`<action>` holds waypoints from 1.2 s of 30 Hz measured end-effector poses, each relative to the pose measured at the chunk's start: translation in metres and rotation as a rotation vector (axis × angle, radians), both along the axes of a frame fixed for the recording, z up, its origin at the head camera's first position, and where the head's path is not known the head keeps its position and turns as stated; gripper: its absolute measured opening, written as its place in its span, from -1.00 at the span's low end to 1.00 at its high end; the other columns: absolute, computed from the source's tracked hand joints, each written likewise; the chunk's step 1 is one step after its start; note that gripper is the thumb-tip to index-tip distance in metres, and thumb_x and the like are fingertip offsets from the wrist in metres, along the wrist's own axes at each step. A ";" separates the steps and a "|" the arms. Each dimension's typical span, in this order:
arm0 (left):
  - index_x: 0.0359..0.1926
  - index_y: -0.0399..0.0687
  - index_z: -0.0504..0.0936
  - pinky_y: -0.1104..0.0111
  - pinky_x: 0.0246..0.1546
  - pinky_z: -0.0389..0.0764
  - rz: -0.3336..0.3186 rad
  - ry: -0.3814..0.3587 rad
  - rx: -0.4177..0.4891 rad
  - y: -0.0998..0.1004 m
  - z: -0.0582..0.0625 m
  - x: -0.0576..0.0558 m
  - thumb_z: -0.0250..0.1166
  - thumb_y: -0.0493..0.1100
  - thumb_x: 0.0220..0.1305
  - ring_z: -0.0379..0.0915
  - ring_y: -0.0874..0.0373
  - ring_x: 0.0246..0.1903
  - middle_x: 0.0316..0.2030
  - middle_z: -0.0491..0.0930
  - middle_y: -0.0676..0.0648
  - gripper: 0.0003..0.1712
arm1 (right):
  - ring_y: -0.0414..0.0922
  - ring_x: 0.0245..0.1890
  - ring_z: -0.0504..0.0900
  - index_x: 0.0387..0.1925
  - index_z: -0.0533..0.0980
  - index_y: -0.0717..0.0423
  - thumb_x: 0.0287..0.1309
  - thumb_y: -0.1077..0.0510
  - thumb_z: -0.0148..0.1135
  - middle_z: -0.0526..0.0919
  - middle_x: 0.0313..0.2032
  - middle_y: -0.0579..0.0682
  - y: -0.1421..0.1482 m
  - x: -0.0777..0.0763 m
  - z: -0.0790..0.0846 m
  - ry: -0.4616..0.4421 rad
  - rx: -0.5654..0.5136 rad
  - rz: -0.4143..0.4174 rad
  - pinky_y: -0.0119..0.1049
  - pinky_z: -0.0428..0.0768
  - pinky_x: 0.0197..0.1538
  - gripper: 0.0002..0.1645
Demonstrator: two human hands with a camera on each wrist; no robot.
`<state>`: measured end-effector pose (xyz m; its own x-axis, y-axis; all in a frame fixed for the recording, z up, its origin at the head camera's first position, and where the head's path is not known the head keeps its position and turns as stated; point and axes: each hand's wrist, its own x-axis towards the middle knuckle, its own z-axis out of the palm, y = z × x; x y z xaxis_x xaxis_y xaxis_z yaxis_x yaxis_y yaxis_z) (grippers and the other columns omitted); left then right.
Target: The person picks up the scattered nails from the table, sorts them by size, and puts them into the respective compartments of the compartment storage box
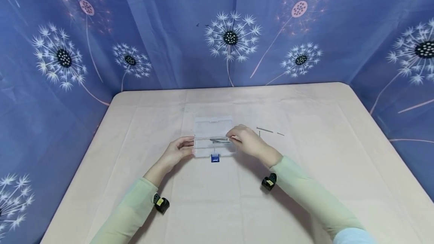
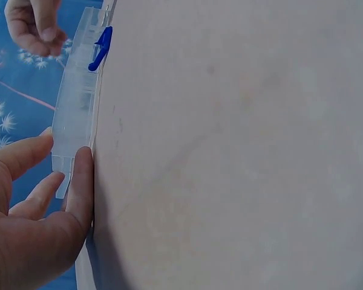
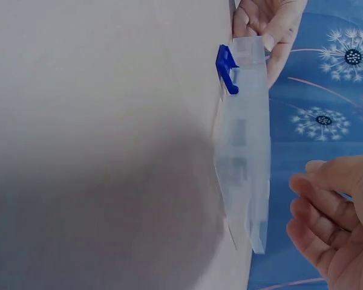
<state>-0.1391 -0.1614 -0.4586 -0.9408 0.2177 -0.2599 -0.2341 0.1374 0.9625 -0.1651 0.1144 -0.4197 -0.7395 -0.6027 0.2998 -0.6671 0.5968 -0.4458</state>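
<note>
A clear plastic compartment box (image 1: 214,153) lies on the table with its lid (image 1: 213,126) folded back and a blue latch (image 1: 215,157) at its front. Several grey nails (image 1: 219,141) lie in its middle section. My left hand (image 1: 175,155) grips the box's left end, thumb on one side and fingers on the other. Over the right part of the box hovers my right hand (image 1: 249,140). Its fingers are loosely curled, thumb near the index fingertip, and nothing shows between them in the right wrist view.
To the right of the box lie a long nail (image 1: 264,129), a shorter one (image 1: 280,134) and a small one (image 1: 259,133) partly beside the right hand. Pale cloth covers the table (image 1: 203,206). A blue dandelion-print curtain (image 1: 169,29) closes off the back and sides.
</note>
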 end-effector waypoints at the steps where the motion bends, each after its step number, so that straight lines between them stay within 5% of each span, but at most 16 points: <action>1: 0.29 -0.46 0.25 0.48 -0.09 0.65 0.002 -0.001 0.002 0.000 0.000 0.000 0.16 -0.49 0.18 0.51 0.19 -0.11 0.16 0.35 -0.49 -0.38 | 0.01 -0.15 0.61 -0.25 0.62 0.25 0.08 0.37 0.25 0.70 -0.25 0.09 0.003 0.001 0.001 0.001 0.001 -0.003 -0.13 0.62 0.02 -0.85; 19: 0.30 -0.44 0.23 0.43 -0.06 0.65 -0.012 -0.008 -0.014 -0.001 0.000 0.000 0.16 -0.47 0.19 0.51 0.23 -0.14 0.18 0.33 -0.49 -0.37 | 0.17 -0.04 0.58 -0.25 0.60 0.28 0.05 0.32 0.32 0.69 -0.23 0.13 0.069 0.027 0.015 0.018 0.022 -0.074 0.03 0.56 0.11 -0.82; 36: 0.29 -0.47 0.24 0.46 -0.11 0.66 -0.006 0.004 -0.004 0.001 0.000 0.001 0.14 -0.48 0.20 0.50 0.19 -0.11 0.17 0.33 -0.50 -0.39 | 0.02 -0.21 0.56 -0.30 0.61 0.23 -0.05 0.36 0.36 0.66 -0.29 0.03 0.125 0.054 0.007 -0.017 0.080 -0.123 -0.06 0.61 -0.11 -0.81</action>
<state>-0.1376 -0.1603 -0.4584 -0.9405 0.2223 -0.2570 -0.2294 0.1424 0.9628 -0.1109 0.2391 -0.4128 -0.8138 -0.5289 0.2410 -0.5796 0.7077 -0.4040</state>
